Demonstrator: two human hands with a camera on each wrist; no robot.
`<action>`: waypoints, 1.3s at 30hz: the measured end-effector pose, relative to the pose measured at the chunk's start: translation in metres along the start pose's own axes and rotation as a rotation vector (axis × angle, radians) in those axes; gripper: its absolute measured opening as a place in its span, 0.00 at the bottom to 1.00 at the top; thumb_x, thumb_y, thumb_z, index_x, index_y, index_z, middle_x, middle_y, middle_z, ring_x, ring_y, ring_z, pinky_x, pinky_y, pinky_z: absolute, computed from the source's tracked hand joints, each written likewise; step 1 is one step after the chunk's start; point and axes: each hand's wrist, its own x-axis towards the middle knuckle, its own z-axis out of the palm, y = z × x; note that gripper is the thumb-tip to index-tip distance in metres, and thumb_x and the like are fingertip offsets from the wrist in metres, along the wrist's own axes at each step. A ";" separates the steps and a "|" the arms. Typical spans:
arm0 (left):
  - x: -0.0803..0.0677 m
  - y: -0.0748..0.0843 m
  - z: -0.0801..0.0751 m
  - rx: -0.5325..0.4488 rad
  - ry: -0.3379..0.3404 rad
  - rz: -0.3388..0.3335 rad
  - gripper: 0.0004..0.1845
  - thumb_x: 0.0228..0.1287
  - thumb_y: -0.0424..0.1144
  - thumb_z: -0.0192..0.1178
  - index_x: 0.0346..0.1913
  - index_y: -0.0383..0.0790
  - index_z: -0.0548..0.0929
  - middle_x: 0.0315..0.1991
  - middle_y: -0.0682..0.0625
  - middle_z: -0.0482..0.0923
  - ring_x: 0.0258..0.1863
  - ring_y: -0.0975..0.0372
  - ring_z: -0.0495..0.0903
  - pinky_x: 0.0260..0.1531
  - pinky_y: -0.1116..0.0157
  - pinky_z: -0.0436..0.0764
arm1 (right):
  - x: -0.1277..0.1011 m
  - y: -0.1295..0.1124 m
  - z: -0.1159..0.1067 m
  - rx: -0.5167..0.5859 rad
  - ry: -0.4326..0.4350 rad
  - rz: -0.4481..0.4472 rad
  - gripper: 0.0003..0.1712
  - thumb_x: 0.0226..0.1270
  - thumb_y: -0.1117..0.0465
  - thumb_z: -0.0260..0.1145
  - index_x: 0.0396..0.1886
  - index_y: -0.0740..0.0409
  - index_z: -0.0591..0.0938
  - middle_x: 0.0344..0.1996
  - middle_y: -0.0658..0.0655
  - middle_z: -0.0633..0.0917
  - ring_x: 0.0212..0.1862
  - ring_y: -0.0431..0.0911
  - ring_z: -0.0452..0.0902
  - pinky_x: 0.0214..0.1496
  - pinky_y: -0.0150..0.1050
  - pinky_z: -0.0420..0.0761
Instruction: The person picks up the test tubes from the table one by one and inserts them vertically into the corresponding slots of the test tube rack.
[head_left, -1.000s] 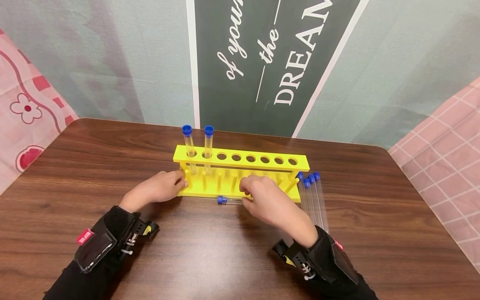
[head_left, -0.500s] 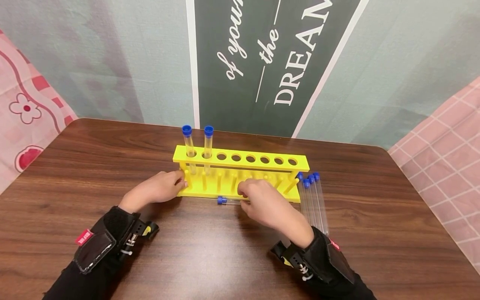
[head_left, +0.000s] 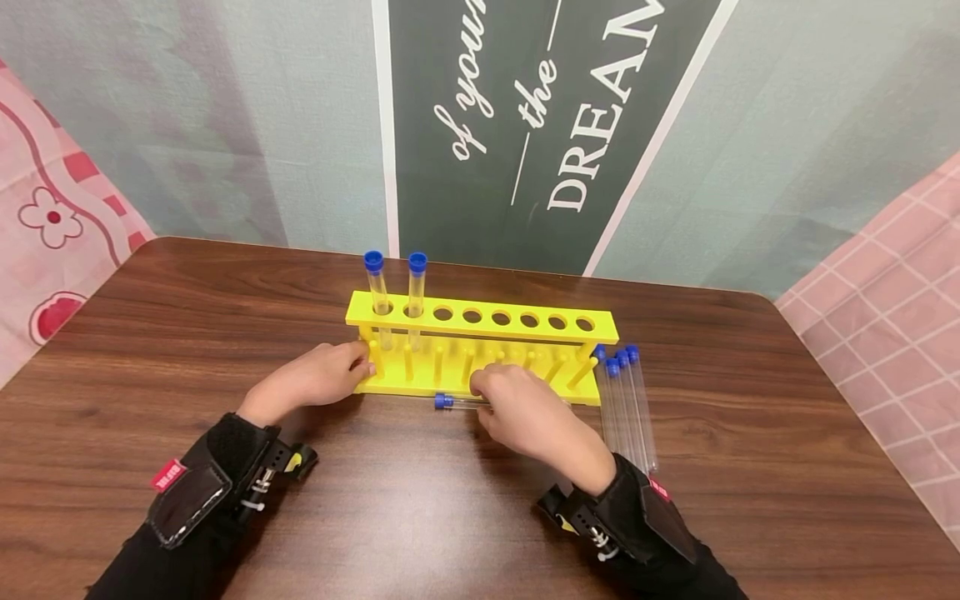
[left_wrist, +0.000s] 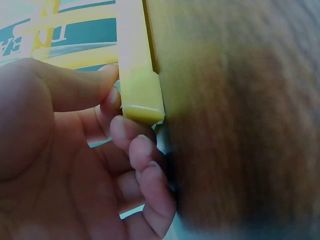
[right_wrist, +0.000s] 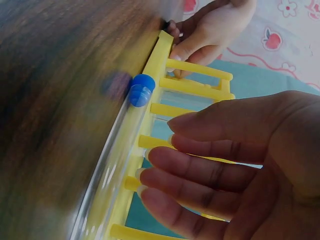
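The yellow test tube rack (head_left: pixel 480 327) stands mid-table in the head view. My left hand (head_left: pixel 326 372) grips the left end of its base; the left wrist view shows thumb and fingers about the base end (left_wrist: pixel 142 97). Two blue-capped clear test tubes, one (head_left: pixel 377 283) in the leftmost hole and another (head_left: pixel 417 283) beside it, stand upright in the rack. A third test tube (head_left: pixel 444 401) lies along the front of the base, its blue cap (right_wrist: pixel 142 90) pointing left. Over this tube my right hand (head_left: pixel 525 412) hovers, fingers loosely bent with nothing between them.
Several blue-capped test tubes (head_left: pixel 630 408) lie side by side at the rack's right end, near the right forearm. Upright pegs (head_left: pixel 438 364) rise from the rack's base. Behind the brown table (head_left: pixel 420 500) hangs a printed cloth (head_left: pixel 315 125).
My right hand has shifted slightly left and toward me along the lying test tube, uncovering more of the rack's base and the tube's far end. The left hand stays put.
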 end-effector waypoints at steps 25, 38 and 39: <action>0.000 0.001 -0.001 -0.002 -0.009 -0.006 0.10 0.68 0.37 0.48 0.29 0.37 0.69 0.19 0.50 0.61 0.18 0.61 0.61 0.22 0.66 0.62 | 0.000 0.002 0.010 -0.069 0.043 -0.013 0.05 0.51 0.73 0.64 0.24 0.62 0.77 0.21 0.53 0.72 0.26 0.46 0.70 0.26 0.37 0.70; -0.001 0.002 -0.002 -0.008 -0.019 -0.012 0.10 0.69 0.37 0.48 0.29 0.37 0.69 0.19 0.50 0.61 0.18 0.61 0.61 0.21 0.66 0.61 | -0.002 0.002 0.013 -0.124 0.074 -0.063 0.05 0.53 0.74 0.61 0.24 0.61 0.77 0.20 0.53 0.73 0.28 0.48 0.73 0.25 0.35 0.71; -0.001 0.002 -0.002 -0.010 -0.020 -0.014 0.10 0.69 0.37 0.48 0.29 0.37 0.69 0.19 0.50 0.61 0.18 0.61 0.61 0.21 0.66 0.61 | -0.002 0.002 0.014 -0.128 0.072 -0.065 0.05 0.53 0.74 0.61 0.25 0.62 0.77 0.20 0.54 0.73 0.28 0.48 0.73 0.25 0.36 0.71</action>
